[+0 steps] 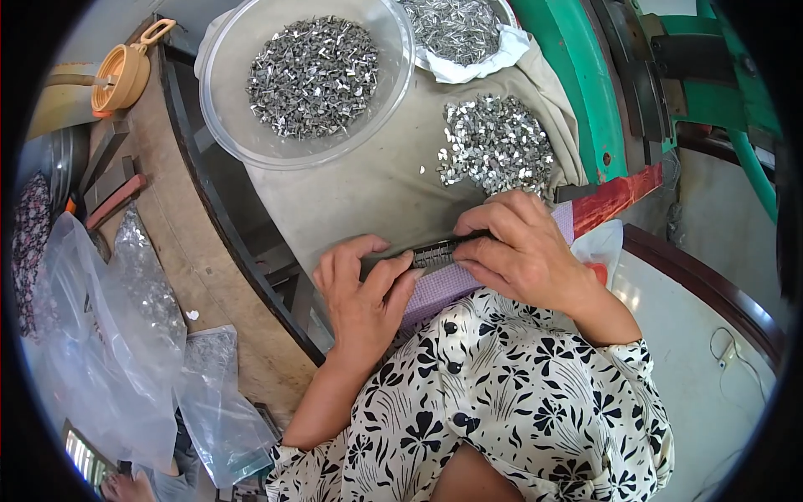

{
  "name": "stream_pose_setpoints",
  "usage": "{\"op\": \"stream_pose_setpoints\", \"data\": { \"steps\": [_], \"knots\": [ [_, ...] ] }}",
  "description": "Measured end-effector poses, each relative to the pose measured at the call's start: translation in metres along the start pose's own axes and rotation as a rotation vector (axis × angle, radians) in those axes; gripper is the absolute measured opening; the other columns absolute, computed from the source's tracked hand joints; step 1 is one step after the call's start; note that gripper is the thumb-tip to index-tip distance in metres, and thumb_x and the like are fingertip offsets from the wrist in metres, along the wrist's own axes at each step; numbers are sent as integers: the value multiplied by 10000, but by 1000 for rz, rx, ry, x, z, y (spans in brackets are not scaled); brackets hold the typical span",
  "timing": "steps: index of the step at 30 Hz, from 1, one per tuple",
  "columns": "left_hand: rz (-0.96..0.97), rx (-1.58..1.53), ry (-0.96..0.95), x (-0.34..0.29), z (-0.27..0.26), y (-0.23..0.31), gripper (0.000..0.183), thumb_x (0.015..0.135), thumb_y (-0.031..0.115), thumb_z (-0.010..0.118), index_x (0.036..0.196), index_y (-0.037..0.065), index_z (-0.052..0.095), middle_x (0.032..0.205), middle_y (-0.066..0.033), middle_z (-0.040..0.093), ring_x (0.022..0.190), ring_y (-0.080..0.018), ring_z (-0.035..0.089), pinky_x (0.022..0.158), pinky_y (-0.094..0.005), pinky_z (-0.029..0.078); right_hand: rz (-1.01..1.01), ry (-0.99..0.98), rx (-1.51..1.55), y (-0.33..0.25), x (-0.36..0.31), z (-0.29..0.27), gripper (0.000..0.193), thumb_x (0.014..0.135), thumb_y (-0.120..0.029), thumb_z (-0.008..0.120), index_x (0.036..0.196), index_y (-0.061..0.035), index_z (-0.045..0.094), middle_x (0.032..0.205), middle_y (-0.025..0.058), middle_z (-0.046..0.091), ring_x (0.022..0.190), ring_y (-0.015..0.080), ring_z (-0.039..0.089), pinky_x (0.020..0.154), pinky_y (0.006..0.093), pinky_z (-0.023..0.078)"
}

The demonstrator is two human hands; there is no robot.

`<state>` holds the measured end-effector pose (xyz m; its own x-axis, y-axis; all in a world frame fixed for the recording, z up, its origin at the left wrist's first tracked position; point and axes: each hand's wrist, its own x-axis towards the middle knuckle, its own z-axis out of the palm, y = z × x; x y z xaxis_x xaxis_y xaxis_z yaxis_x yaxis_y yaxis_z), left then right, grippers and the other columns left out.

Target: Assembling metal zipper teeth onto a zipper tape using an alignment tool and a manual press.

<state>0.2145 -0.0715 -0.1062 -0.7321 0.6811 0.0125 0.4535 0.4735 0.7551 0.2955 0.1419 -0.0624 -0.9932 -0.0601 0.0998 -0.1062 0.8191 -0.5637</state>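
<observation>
Close to my body, a narrow dark bar with a row of small metal pieces (433, 255) spans the gap between my hands. My left hand (360, 289) is closed at its left end, thumb and forefinger at the pieces. At the other end, my right hand (523, 251) grips it, fingertips pressed together near the row; anything small between them is hidden. Beneath lies a lilac textured cloth (439, 293). Just beyond my right hand, a loose pile of small shiny metal pieces (498, 142) rests on a beige cloth (335, 205).
A clear plastic bowl (224, 138) of small metal parts stands at the far left. Behind the pile is a container of thin metal pins (452, 32). Green machinery (560, 75) rises at the right. Plastic bags (125, 335) and a red-handled tool (117, 201) lie left.
</observation>
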Motion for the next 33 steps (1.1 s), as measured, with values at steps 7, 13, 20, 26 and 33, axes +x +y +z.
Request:
{"op": "stream_pose_setpoints", "data": {
  "steps": [7,13,20,26,33],
  "knots": [
    [-2,1,2,0,0,0,261,712,180,824,959,182,739,1099,-18,592,1041,-244,518,902,-390,351,-15,9,-66,-2,-2,8,133,675,-132,721,798,-86,705,1029,-2,628,964,198,571,786,343,450],
    [0,-4,-1,1,0,0,264,709,173,824,960,179,740,1100,-19,592,1041,-245,518,903,-391,351,-9,17,-106,-4,-4,6,194,676,-140,776,864,-116,731,1033,-10,628,951,223,561,768,359,424],
    [6,-2,6,-4,-1,-1,262,698,155,826,946,180,746,1099,-25,594,1038,-246,516,902,-385,348,277,372,18,17,-39,-17,213,704,-67,815,912,-75,765,920,49,616,839,180,595,679,293,467],
    [53,0,9,-3,1,-2,255,686,140,832,923,172,742,1099,-34,596,1030,-251,518,898,-382,348,652,555,-43,51,-106,-11,259,764,-20,783,1021,-20,747,1010,88,618,906,207,593,770,282,474],
    [67,10,17,-2,0,-1,238,697,135,828,915,154,736,1102,-45,598,1026,-258,520,890,-385,356,624,440,-138,57,-113,-17,378,767,-33,776,1139,-36,710,1123,123,612,1041,264,588,899,334,471]
  ]
}}
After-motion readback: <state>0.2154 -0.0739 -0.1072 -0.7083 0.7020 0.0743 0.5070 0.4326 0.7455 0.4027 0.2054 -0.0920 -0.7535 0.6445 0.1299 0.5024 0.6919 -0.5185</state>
